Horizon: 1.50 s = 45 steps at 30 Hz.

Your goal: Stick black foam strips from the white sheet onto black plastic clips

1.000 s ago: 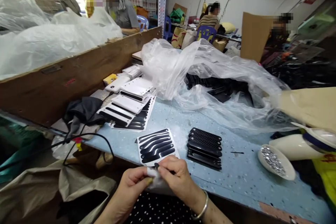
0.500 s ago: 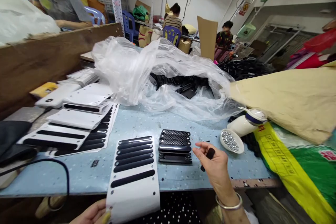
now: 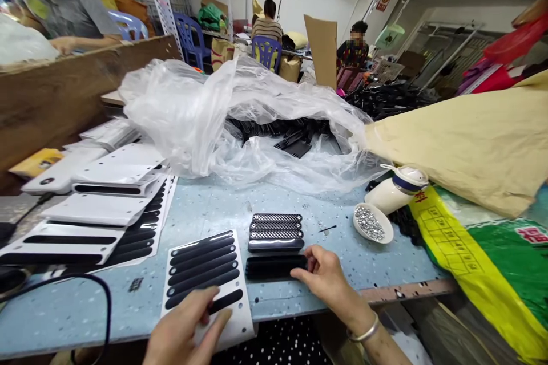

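My left hand (image 3: 184, 325) is over a white backing sheet (image 3: 252, 319) of black adhesive strips. Thumb and index finger pinch at the left end of the lowest black strip (image 3: 229, 300), partly hiding it. My right hand (image 3: 331, 282) grips the right end of a black plastic bar (image 3: 274, 268) lying on the table, thumb in front and fingers behind. Just behind that bar lie several black bars side by side (image 3: 276, 228), some with a carbon-like pattern and round ends.
Further sticker sheets (image 3: 98, 205) are piled at left beside a black cable (image 3: 109, 291). A clear plastic bag (image 3: 180, 120) of black parts lies behind. To the right are a bowl of small metal pieces (image 3: 372, 223), a white bottle (image 3: 394, 191) and a thin black rod (image 3: 327, 228).
My left hand has moved from the sheet's lower edge up to the lowest strip. My right hand has brought the black piece down and left, beside the bars. The view has shifted slightly.
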### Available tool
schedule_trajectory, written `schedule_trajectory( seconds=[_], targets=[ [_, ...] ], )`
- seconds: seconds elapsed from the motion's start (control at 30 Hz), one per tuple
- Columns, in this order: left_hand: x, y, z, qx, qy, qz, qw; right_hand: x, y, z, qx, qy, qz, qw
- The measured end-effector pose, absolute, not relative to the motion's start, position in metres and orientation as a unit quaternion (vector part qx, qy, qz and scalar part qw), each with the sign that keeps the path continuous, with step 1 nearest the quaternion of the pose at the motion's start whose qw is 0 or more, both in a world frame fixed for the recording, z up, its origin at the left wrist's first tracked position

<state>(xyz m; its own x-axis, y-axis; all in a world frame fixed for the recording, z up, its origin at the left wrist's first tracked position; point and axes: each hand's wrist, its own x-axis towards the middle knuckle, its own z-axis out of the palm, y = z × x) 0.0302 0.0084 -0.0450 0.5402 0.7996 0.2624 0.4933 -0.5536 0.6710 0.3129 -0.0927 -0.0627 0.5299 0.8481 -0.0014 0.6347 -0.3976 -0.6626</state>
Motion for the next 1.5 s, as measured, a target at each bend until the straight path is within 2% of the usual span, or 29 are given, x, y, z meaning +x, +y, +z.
schedule_trajectory(
  seconds=[0.23, 0.53, 0.7, 0.97, 1.1, 1.2, 1.33, 1.5],
  targets=[
    [0.087, 0.050, -0.044, 0.915, 0.276, 0.183, 0.229, 0.303, -0.096, -0.076, -0.790, -0.499, 0.041, 0.353],
    [0.095, 0.066, -0.041, 0.890, 0.315, 0.194, 0.266, 0.321, -0.094, -0.059, -0.783, -0.435, 0.110, 0.430],
    [0.105, 0.069, -0.038, 0.899, 0.284, 0.170, 0.286, 0.325, -0.084, -0.053, -0.744, -0.514, 0.101, 0.415],
    [0.104, 0.073, -0.037, 0.895, 0.283, 0.151, 0.311, 0.325, -0.094, -0.048, -0.744, -0.527, 0.117, 0.395],
    [0.107, 0.073, -0.027, 0.874, 0.306, 0.212, 0.313, 0.334, -0.085, -0.037, -0.748, -0.555, 0.057, 0.359],
    [0.120, 0.065, -0.008, 0.847, 0.298, 0.238, 0.370, 0.328, -0.068, -0.017, -0.728, -0.625, 0.031, 0.281],
    [0.146, 0.053, 0.011, 0.790, 0.288, 0.201, 0.503, 0.309, -0.048, 0.005, -0.681, -0.706, 0.037, 0.192],
    [0.159, 0.056, 0.006, 0.650, 0.327, 0.128, 0.674, 0.301, -0.044, -0.003, -0.662, -0.722, 0.015, 0.200]
  ],
)
